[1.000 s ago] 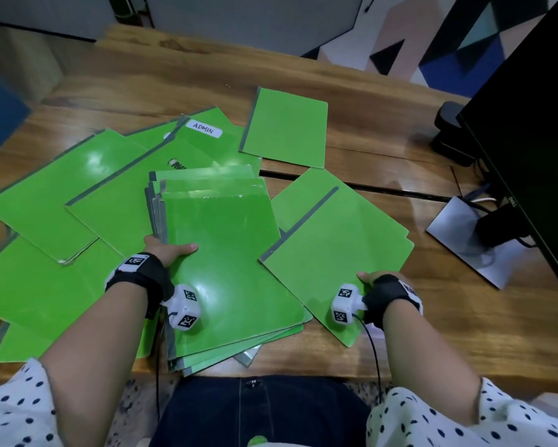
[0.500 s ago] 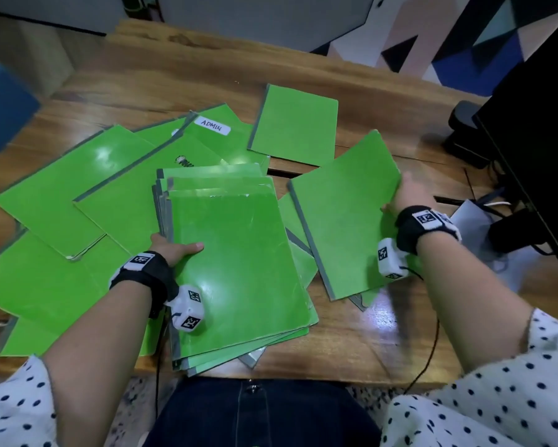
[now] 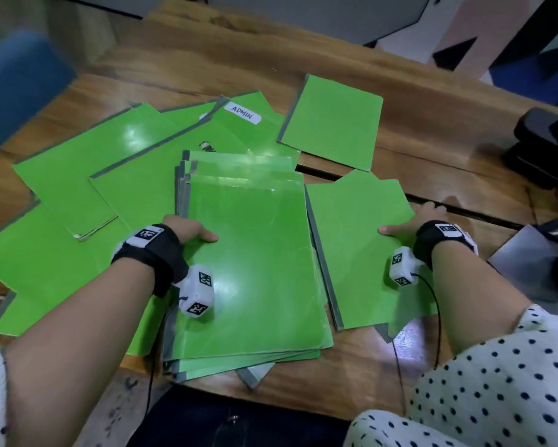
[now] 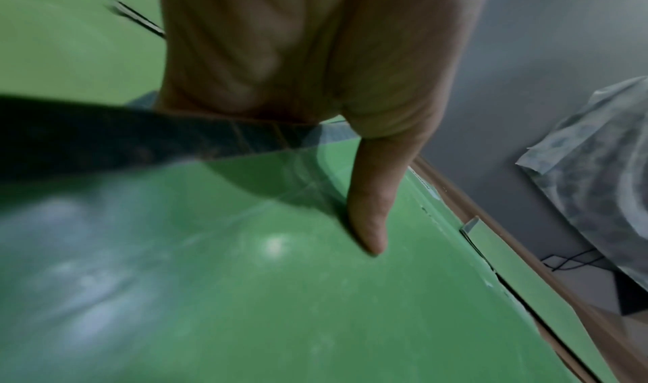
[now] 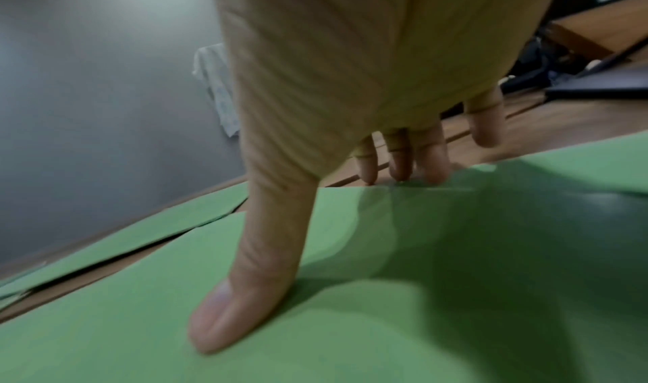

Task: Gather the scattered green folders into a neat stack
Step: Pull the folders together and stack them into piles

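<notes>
Now right hand (image 3: 409, 221) has lowered its green folder (image 3: 361, 253) flat on the desk (image 3: 351, 388), just right of the stack (image 3: 255, 269), fingers pinching its far-right edge; left hand (image 3: 187, 229) grips the stack's left edge. Merge pending.

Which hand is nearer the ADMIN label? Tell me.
Left. The left hand grips the stack's left edge, below the ADMIN label. The right hand holds a folder farther right.

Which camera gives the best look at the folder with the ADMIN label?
The head view: the ADMIN folder lies at the far side of the pile, its white label readable. The left wrist and right wrist views show only nearby green folder surfaces and thumbs; no label is visible there.
</notes>
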